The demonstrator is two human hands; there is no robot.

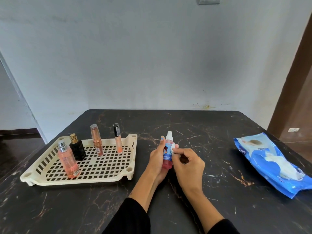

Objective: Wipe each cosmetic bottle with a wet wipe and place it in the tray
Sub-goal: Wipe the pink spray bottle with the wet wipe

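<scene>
1. The counter (185,125) was dark, hard and marbled, and the small pink spray bottle (167,152) was held above it, near its middle, between the cream tray (108,179) and the blue wipe packet (273,164). To my eye a drop from there could have cracked the clear cap or sent the bottle rolling.
2. The tray, over on the left, already held four items standing upright: a tall peach spray bottle (68,162), a black perfume bottle (77,150), a rose-gold tube (97,141) and a black-capped gloss tube (117,140). The two tubes looked narrow and top-heavy on the slotted floor, so a careless placing might have knocked them over one after another.
3. The left hand (157,159) was wrapped round the lower body of the bottle, holding it upright. A damp surface could have made that grip slide, I thought.
4. The right hand (187,163) was pinching a small white wet wipe (173,148) against the bottle's shoulder. With so little wipe showing, parts of the label might have gone unwiped.
5. The nozzle sat just above the wipe; a stray press could have set off the spray.
</scene>
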